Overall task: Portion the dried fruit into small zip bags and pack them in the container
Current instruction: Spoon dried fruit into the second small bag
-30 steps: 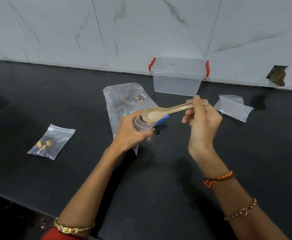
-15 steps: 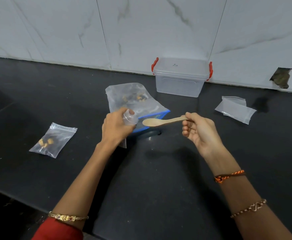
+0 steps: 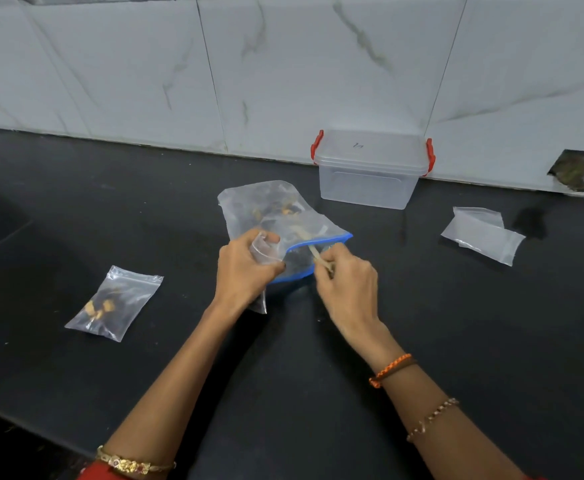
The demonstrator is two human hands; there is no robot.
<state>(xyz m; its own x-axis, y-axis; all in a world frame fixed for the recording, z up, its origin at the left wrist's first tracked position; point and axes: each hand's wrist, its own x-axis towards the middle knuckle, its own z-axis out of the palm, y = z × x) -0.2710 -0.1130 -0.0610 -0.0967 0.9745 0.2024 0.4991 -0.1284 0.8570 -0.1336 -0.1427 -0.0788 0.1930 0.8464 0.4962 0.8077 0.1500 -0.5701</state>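
I'm looking down on the dark worktop (image 3: 318, 393), and against the tiled wall at the back sits the clear container (image 3: 368, 171) with its red clips, lid on. In front of it lies the big zip bag (image 3: 276, 216) with the blue seal, dried fruit (image 3: 280, 211) bunched toward its far end, mouth gaping toward me. My left hand (image 3: 245, 271) is right at that mouth, fingers curled and gripping an empty small zip bag (image 3: 264, 252) that hangs down to the worktop. My right hand (image 3: 347, 282) sits just beside it, fingers pinched round the handle of the wooden spoon (image 3: 318, 256), whose bowl is pushed inside the big bag; I can't tell whether it carries any fruit. Off to the left, well apart, a filled small bag (image 3: 113, 303) lies flat with a few fruit pieces in it. To the right, near the container, rests a little pile of spare bags (image 3: 482, 235).
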